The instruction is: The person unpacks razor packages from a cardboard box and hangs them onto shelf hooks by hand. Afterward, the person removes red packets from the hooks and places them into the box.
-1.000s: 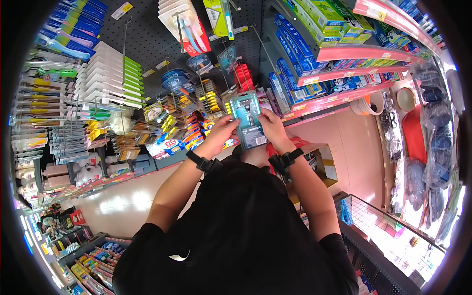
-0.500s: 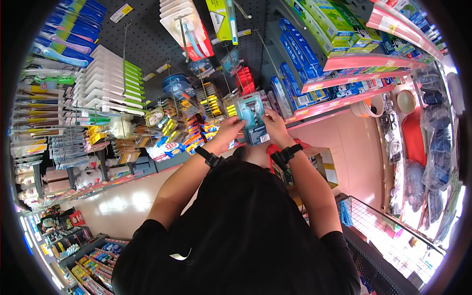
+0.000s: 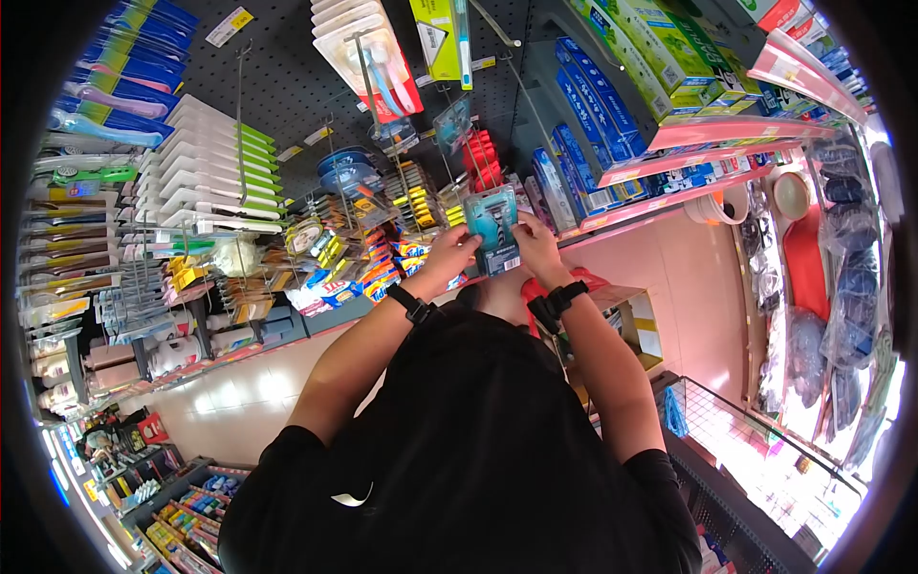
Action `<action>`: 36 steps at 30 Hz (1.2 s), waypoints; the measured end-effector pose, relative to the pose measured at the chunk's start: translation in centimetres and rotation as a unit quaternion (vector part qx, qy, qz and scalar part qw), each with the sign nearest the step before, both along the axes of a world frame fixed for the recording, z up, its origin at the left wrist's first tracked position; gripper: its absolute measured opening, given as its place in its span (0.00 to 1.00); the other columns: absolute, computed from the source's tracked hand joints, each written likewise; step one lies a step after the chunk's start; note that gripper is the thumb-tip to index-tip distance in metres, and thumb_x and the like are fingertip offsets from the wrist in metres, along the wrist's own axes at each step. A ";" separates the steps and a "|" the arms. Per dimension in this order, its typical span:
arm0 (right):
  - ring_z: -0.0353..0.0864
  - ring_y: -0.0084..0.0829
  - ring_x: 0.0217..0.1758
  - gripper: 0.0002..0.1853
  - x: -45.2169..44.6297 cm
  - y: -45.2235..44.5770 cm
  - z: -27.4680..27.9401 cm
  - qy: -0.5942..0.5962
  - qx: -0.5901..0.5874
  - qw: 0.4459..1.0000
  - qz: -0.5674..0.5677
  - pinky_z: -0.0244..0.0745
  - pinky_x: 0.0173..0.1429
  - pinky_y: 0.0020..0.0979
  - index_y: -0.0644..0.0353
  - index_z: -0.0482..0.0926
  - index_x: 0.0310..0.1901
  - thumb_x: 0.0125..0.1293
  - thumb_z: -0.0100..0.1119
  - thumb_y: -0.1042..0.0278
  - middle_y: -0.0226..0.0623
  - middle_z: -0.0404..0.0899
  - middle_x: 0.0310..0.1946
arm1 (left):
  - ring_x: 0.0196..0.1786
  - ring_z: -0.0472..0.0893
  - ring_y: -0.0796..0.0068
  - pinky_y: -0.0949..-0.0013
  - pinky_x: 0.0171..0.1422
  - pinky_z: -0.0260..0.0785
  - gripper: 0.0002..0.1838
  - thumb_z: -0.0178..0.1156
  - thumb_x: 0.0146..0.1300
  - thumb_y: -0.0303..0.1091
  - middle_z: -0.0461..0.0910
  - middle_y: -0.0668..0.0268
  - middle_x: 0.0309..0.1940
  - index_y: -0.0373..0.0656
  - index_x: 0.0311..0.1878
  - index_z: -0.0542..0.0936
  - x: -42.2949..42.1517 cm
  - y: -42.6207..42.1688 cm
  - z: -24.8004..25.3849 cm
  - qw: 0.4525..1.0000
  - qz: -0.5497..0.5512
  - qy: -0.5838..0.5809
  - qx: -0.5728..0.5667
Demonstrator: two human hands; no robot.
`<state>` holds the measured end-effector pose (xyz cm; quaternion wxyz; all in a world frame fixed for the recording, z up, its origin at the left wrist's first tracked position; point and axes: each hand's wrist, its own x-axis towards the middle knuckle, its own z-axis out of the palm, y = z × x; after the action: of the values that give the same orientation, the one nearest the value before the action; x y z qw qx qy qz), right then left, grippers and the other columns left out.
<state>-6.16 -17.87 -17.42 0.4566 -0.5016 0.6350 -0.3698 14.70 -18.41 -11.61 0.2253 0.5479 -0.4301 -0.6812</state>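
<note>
A teal blister package point(image 3: 493, 230) with a white barcode on its lower part is held upright between both hands. My left hand point(image 3: 450, 258) pinches its left edge, the thumb on the front. At the right edge, my right hand point(image 3: 537, 249) grips it with thumb and fingers. What the clear plastic encloses is too small to name for certain. Right behind the package hang red packs point(image 3: 482, 161) and yellow-and-black packs point(image 3: 417, 196) on hooks. Orange and blue bags point(image 3: 379, 273) lie left of my left hand.
Toothbrush packs point(image 3: 368, 57) hang on long metal hooks from a dark perforated panel point(image 3: 287, 72). Blue boxes point(image 3: 598, 105) and green boxes point(image 3: 669, 57) fill pink-edged shelves at the right. An open cardboard box point(image 3: 636, 330) stands on the floor. A wire basket point(image 3: 736, 421) is at the lower right.
Both hands have moved slightly right with the package, and its tilt has changed a little. The hooks and shelves have shifted slightly in view.
</note>
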 end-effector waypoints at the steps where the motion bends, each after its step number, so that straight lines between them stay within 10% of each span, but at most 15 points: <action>1: 0.80 0.23 0.41 0.17 0.1 -0.1 -0.6 0.000 0.002 1.000 -0.002 0.74 0.49 0.27 0.61 0.80 0.59 0.70 0.57 0.72 0.35 0.84 0.39 | 0.46 0.77 0.77 0.70 0.52 0.75 0.15 0.58 0.74 0.40 0.78 0.69 0.45 0.42 0.56 0.78 0.1 -0.2 -0.1 1.000 -0.002 0.000 0.002; 25: 0.80 0.21 0.41 0.16 0.0 1.0 -1.3 -0.029 -0.035 0.999 -0.026 0.75 0.48 0.26 0.65 0.80 0.58 0.70 0.59 0.73 0.34 0.84 0.39 | 0.53 0.77 0.73 0.66 0.59 0.74 0.16 0.57 0.74 0.38 0.79 0.66 0.51 0.42 0.60 0.77 0.9 -0.1 -0.9 0.998 -0.009 0.051 0.036; 27: 0.86 0.36 0.46 0.18 0.1 0.7 -1.3 -0.001 -0.025 0.999 -0.029 0.77 0.51 0.34 0.57 0.80 0.58 0.68 0.61 0.64 0.44 0.86 0.40 | 0.46 0.78 0.77 0.69 0.51 0.75 0.11 0.58 0.74 0.38 0.79 0.69 0.44 0.45 0.53 0.79 0.8 -0.1 -0.7 0.998 0.015 0.061 0.011; 36: 0.81 0.24 0.42 0.18 0.6 -0.7 0.9 -0.027 0.016 0.999 -0.017 0.75 0.50 0.27 0.63 0.80 0.59 0.69 0.59 0.70 0.37 0.84 0.40 | 0.50 0.79 0.74 0.66 0.53 0.76 0.13 0.58 0.74 0.38 0.79 0.66 0.46 0.44 0.56 0.78 0.8 -1.5 -0.2 0.998 0.024 0.045 0.033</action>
<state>-5.60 -18.58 -16.53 0.4750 -0.4731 0.6366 -0.3811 15.53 -19.86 -11.77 0.2429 0.5342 -0.3833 -0.7132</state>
